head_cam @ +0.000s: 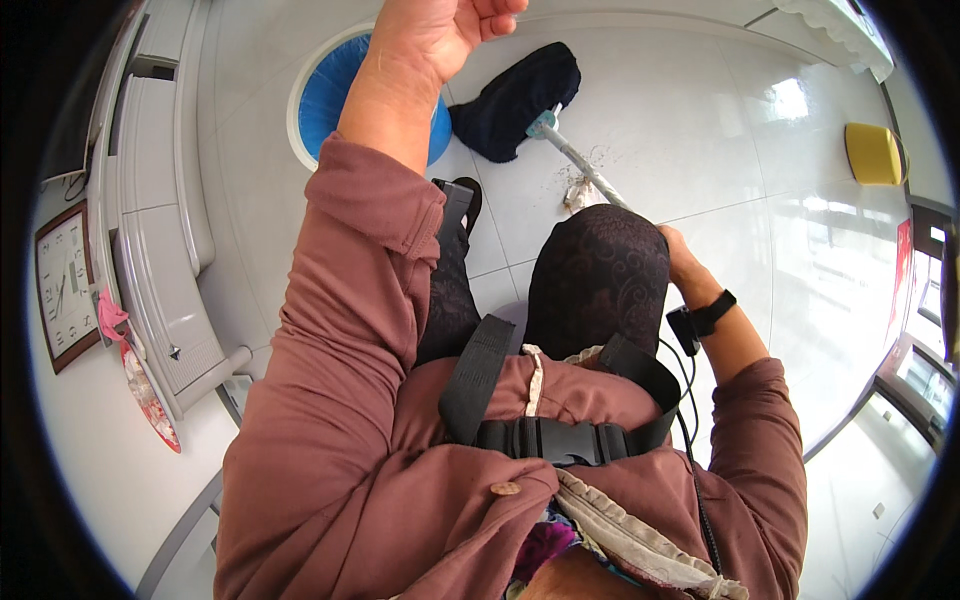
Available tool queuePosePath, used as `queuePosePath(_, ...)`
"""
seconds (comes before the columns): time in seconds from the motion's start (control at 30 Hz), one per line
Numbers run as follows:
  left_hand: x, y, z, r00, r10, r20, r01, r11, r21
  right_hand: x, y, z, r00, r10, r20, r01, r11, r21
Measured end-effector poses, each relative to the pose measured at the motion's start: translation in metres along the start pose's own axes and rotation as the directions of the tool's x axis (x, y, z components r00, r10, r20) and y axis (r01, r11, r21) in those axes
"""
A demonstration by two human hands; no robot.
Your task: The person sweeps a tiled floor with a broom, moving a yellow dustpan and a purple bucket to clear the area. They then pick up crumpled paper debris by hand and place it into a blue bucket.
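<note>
My left hand [442, 37] is raised at the top edge, with its fingers curled and partly cut off by the frame. Below its wrist stands a round blue container [328, 94] with a pale rim, partly hidden by my forearm. My right hand [679, 255] is beside my bent right knee, its fingers hidden behind the knee. A pale pole [585, 165] with a teal joint slants towards that hand and disappears behind the knee, so the grip is hidden. At its far end, a dark navy cloth head [525, 101] lies on the floor tiles.
Dark debris and a crumpled pale scrap [583, 196] lie beside the pole. A yellow bin [874, 154] stands at the right wall. Along the left are a light cabinet [150, 142] and a framed clock [67, 285]. A black cable [691, 472] runs by my right arm.
</note>
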State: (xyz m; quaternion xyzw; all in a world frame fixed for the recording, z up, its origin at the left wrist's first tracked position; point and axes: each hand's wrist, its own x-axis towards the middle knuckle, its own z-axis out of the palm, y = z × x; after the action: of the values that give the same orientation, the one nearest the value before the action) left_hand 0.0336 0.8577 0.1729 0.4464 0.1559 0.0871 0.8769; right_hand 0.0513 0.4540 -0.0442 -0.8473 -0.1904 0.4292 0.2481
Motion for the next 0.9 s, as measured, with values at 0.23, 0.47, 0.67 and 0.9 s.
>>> queuePosePath(0.23, 0.026, 0.021, -0.009, 0.997, -0.022, -0.069, 0.021, 0.999, -0.026, -0.052, -0.042, -0.063, 0.961, 0.172, -0.218, -0.243, 0.901, -0.359)
queuePosePath(0.47, 0.030, 0.031, -0.014, 0.998, -0.042, -0.051, 0.041, 0.999, -0.021, -0.061, -0.025, -0.064, 0.918, 0.159, -0.362, -0.298, 0.880, -0.370)
queuePosePath(0.67, 0.038, 0.031, -0.018, 0.997, -0.010, -0.071, 0.010, 1.000, -0.003, -0.062, -0.004, -0.045, 0.929, 0.085, -0.359, -0.172, 0.961, -0.218)
queuePosePath(0.9, 0.031, 0.017, -0.011, 0.999, -0.024, -0.027, 0.024, 1.000, 0.000, -0.056, 0.001, -0.014, 0.934, 0.226, -0.278, -0.212, 0.974, 0.080)
